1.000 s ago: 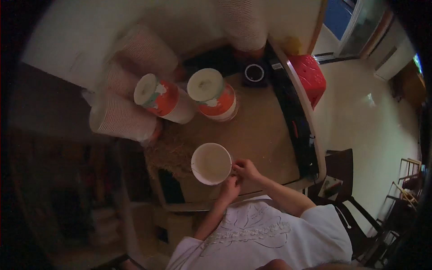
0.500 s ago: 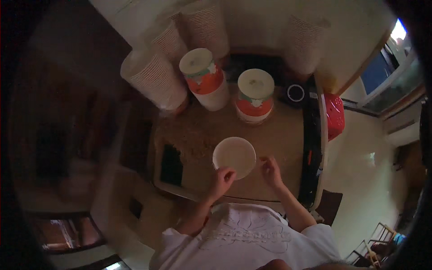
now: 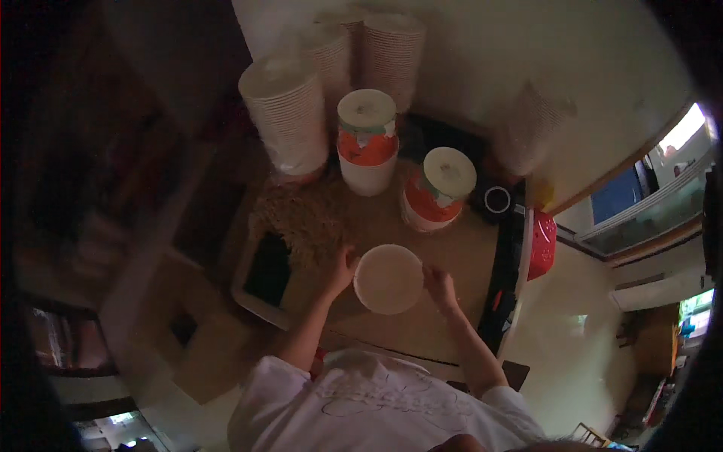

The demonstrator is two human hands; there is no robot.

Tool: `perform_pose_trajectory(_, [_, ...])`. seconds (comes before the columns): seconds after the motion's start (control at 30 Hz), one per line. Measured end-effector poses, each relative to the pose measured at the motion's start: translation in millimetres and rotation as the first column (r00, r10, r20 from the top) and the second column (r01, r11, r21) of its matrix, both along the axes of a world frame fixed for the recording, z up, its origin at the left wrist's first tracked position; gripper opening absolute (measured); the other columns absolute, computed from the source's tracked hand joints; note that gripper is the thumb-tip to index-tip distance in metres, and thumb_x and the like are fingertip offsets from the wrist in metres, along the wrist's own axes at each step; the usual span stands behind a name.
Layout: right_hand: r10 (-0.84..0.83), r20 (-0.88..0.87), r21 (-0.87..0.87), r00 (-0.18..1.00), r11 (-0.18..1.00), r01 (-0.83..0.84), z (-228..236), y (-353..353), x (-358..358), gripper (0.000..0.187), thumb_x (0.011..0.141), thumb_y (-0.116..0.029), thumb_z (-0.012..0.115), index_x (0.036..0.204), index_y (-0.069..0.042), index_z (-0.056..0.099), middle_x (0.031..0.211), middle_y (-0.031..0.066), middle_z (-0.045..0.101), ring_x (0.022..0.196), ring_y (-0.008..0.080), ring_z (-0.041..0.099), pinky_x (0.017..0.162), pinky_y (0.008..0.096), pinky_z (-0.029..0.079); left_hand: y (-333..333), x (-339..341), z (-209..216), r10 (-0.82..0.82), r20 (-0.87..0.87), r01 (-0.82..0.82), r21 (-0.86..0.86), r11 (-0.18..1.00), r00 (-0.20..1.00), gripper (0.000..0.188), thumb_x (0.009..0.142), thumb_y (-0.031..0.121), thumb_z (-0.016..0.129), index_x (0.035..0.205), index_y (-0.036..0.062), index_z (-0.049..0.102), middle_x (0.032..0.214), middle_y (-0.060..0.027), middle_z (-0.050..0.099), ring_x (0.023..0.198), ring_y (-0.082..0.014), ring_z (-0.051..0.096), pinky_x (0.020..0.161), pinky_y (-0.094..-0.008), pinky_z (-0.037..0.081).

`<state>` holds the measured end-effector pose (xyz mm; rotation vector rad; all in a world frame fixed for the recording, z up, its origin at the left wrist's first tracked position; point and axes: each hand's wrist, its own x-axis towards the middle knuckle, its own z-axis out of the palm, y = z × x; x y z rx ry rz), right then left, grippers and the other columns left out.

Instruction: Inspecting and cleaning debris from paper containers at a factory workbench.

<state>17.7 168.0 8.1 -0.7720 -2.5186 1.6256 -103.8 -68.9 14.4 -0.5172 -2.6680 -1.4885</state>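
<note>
A round white paper bowl (image 3: 388, 279) is between my two hands above the near part of the brown tabletop (image 3: 399, 330). Its pale inside faces up. At its left rim, the fingers of my left hand (image 3: 343, 273) are closed on the edge. Opposite, my right hand (image 3: 439, 288) pinches the right rim; the fingertips are dim and partly hidden. Beyond the bowl stand two orange-and-white tubs, a left tub (image 3: 367, 151) and a right tub (image 3: 432, 203), each topped by a pale round piece.
Tall stacks of white bowls stand at the back left, the nearest stack (image 3: 290, 120) being largest. Another bowl stack (image 3: 527, 132) is at the back right. A tan, stringy-looking heap (image 3: 297, 218) lies left. A dark round object (image 3: 497, 200) and a red basket (image 3: 542, 245) are right.
The view has shifted. My left hand has moved from the bowl's near rim to its left side, and my right hand, formerly apart from it, has come onto the right rim.
</note>
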Motion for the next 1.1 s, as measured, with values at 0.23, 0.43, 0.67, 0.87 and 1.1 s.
perform_pose_trajectory(0.23, [-0.036, 0.241, -0.196, 0.970, 0.977, 0.085, 6.3, 2.4, -11.8, 0.035, 0.082, -0.031, 0.048, 0.074, 0.000, 0.061, 0.060, 0.0048, 0.057, 0.052, 0.0134, 0.051, 0.045, 0.0274, 0.038, 3.6, -16.1, 12.7, -0.040, 0.592, 0.122, -0.098, 0.988, 0.805, 0.016, 0.072, 0.021, 0.061, 0.080, 0.0077, 0.060, 0.078, -0.0086, 0.061, 0.072, -0.0195, 0.058, 0.062, -0.0320, 0.046])
perform_pose_trajectory(0.43, [0.043, 0.206, -0.356, 0.978, 0.934, 0.034, -38.8, 12.9, -6.8, 0.034, 0.084, -0.032, 0.046, 0.077, -0.003, 0.062, 0.058, 0.0037, 0.054, 0.042, 0.0119, 0.046, 0.037, 0.0271, 0.036, 4.1, -8.1, 4.8, -0.102, 0.590, 0.194, -0.094, 0.976, 0.801, 0.015, 0.073, 0.020, 0.058, 0.078, 0.0057, 0.060, 0.070, -0.0061, 0.059, 0.064, -0.0167, 0.055, 0.058, -0.0309, 0.044])
perform_pose_trajectory(0.67, [0.099, 0.333, -0.343, 0.938, 0.939, 0.023, -57.7, 15.8, 17.6, 0.041, 0.084, -0.040, 0.040, 0.087, -0.003, 0.059, 0.070, 0.0049, 0.057, 0.054, 0.0160, 0.052, 0.044, 0.0291, 0.041, -1.9, 3.3, 16.9, -0.050, 0.763, 0.236, -0.137, 0.962, 0.644, 0.018, 0.073, 0.012, 0.050, 0.086, 0.0022, 0.060, 0.074, -0.0118, 0.061, 0.068, -0.0210, 0.059, 0.058, -0.0320, 0.046])
perform_pose_trajectory(0.87, [0.209, 0.365, -0.665, 0.908, 0.741, 0.097, -47.7, 32.1, 33.6, 0.054, 0.079, -0.049, 0.037, 0.111, -0.006, 0.048, 0.103, 0.0082, 0.051, 0.083, 0.0238, 0.052, 0.060, 0.0407, 0.044, 20.0, 20.3, 11.4, -0.049, 0.743, 0.292, -0.200, 0.935, 0.668, 0.024, 0.076, 0.014, 0.046, 0.094, 0.0045, 0.058, 0.081, -0.0132, 0.061, 0.076, -0.0215, 0.060, 0.061, -0.0319, 0.047])
perform_pose_trajectory(1.1, [0.016, -0.046, -0.715, 0.999, 0.698, -0.044, 75.5, 57.7, 49.8, 0.040, 0.083, -0.024, 0.051, 0.117, -0.004, 0.044, 0.109, 0.0093, 0.052, 0.097, 0.0210, 0.052, 0.077, 0.0361, 0.046, 10.1, 12.5, 70.4, -0.230, 0.450, 0.125, 0.252, 0.960, 0.863, 0.020, 0.084, 0.018, 0.047, 0.095, 0.0037, 0.055, 0.085, -0.0091, 0.060, 0.076, -0.0146, 0.057, 0.065, -0.0279, 0.044])
